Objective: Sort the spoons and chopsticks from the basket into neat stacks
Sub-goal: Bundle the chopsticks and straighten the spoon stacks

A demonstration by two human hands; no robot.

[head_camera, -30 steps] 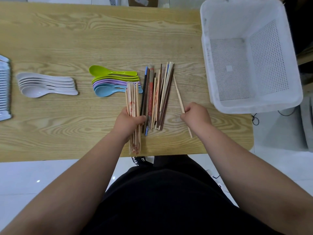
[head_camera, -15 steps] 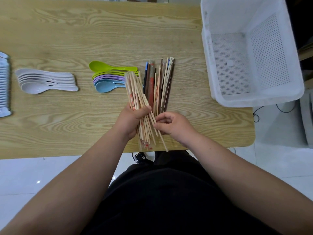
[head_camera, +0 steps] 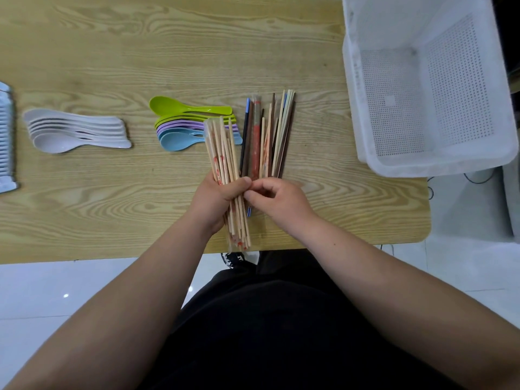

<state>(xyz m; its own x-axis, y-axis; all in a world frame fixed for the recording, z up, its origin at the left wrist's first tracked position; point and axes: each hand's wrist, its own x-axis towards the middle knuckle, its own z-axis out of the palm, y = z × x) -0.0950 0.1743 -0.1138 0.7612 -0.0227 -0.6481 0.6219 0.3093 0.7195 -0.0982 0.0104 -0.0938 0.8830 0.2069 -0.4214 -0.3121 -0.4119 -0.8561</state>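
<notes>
My left hand (head_camera: 216,198) grips a bundle of pale bamboo chopsticks (head_camera: 222,147) with red print, held upright over the table's front edge. My right hand (head_camera: 277,201) has curled fingers, and its thumb and forefinger pinch the bundle's right edge beside my left thumb. Behind both hands lies a pile of mixed chopsticks (head_camera: 267,136) in brown, red, blue and pale wood. To the left sit a stack of coloured spoons (head_camera: 180,125) and a stack of white spoons (head_camera: 76,130). The white basket (head_camera: 363,114) at the right looks empty.
The wooden table (head_camera: 140,52) holds a row of pale blue-white items (head_camera: 5,136) at its left edge. White floor tiles and a dark cable show beyond the table's right corner. My dark-clothed lap is below the front edge.
My right hand carried a single bamboo chopstick from the right of the pile over to the bundle. That stick now lies aligned with the others in my left hand.
</notes>
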